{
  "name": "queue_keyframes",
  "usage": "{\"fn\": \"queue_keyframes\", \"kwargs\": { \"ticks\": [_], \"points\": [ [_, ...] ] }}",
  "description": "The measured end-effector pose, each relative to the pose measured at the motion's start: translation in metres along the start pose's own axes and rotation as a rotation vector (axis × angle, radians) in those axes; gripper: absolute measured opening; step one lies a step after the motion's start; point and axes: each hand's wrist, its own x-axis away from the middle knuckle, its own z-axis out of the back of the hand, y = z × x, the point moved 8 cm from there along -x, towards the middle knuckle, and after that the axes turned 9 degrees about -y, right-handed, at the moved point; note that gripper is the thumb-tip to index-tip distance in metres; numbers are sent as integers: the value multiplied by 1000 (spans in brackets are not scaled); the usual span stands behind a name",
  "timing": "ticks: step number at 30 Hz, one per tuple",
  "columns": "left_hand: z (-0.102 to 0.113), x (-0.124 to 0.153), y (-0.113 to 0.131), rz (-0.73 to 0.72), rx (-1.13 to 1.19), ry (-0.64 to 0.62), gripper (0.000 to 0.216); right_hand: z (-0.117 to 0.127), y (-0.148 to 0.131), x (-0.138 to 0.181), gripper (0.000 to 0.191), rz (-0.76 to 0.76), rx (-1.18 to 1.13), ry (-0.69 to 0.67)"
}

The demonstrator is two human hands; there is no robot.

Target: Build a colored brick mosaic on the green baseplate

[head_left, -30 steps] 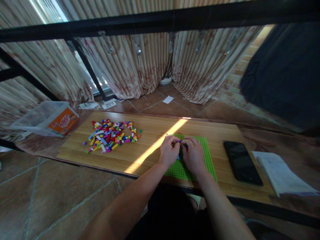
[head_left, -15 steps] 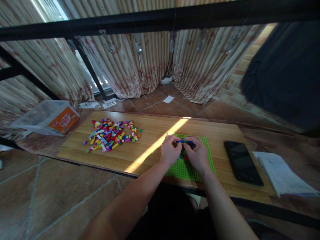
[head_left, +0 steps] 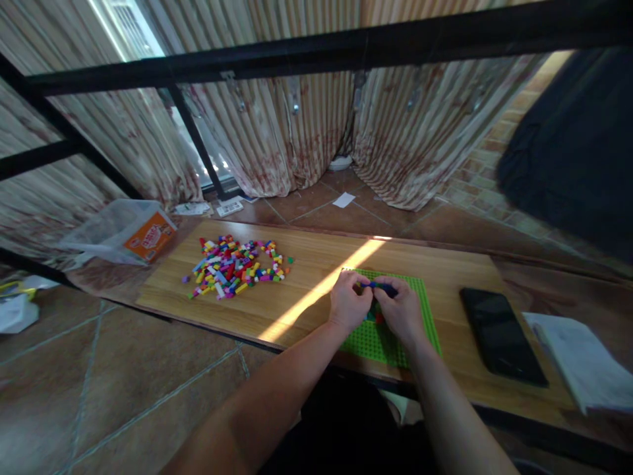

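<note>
Both hands meet over a green studded baseplate point(head_left: 380, 348) on the wooden board. Between their fingertips is a dark blue toy brick piece point(head_left: 388, 288), partly covered by the fingers. My left hand point(head_left: 349, 302) is closed, with thumb and fingers pinching the left end of the blue piece. My right hand point(head_left: 401, 309) is closed around its right end. Beneath the hands, a red brick point(head_left: 379, 318) and a bit of blue-green show on the plate. How these join the held piece is hidden.
A heap of mixed coloured bricks point(head_left: 232, 267) lies at the left of the wooden board point(head_left: 301, 264). A clear plastic tub point(head_left: 106, 231) with an orange label stands beyond it. At the right are a black phone point(head_left: 502, 335) and white papers point(head_left: 583, 356). A dark rail point(head_left: 297, 56) crosses above.
The view has shifted, so the whole scene sits a little further right. My hands stay over the baseplate on the blue piece, with the fingertips slightly closer together.
</note>
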Motion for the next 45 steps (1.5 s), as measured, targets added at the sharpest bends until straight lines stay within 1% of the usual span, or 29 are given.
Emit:
{"fn": "queue_keyframes", "kwargs": {
  "ticks": [6,9,12,14,15,17,19,22,23,27,29,32,37,42,45],
  "points": [
    [0,0,-4,13,8,-33,12,-1,6,0,32,8,-28,-30],
    [15,4,-4,-1,2,-11,14,-2,12,0,33,-4,-9,-49],
    [49,13,-10,-12,-115,45,18,-4,15,-1,34,-14,16,-59],
    [82,21,-19,30,-278,118,21,-4,14,-2,33,-13,22,-64],
    [100,25,-25,50,-319,154,21,-3,13,-2,33,-13,25,-64],
    [130,28,-35,72,-414,166,18,-3,10,-2,33,-14,37,-64],
    [156,29,-44,85,-478,174,19,-3,8,-2,33,-15,53,-70],
    [182,27,-51,94,-594,178,24,-3,6,-2,34,-10,72,-80],
    [188,25,-53,99,-685,171,25,-3,6,-2,35,-6,75,-83],
    [207,18,-60,139,-845,161,32,-4,10,-3,35,-10,70,-109],
    [214,12,-64,169,-901,141,33,-5,13,-3,36,-22,63,-119],
    [221,2,-69,206,-964,93,29,-4,14,-4,37,-19,61,-119],
    [221,-8,-71,240,-1019,28,29,-4,14,-4,36,-26,49,-117],
    [209,-1,-65,226,-1016,12,32,-4,13,-3,36,-23,59,-112],
    [194,2,-55,161,-986,23,27,-3,11,-2,34,-8,72,-111]
  ]
}}
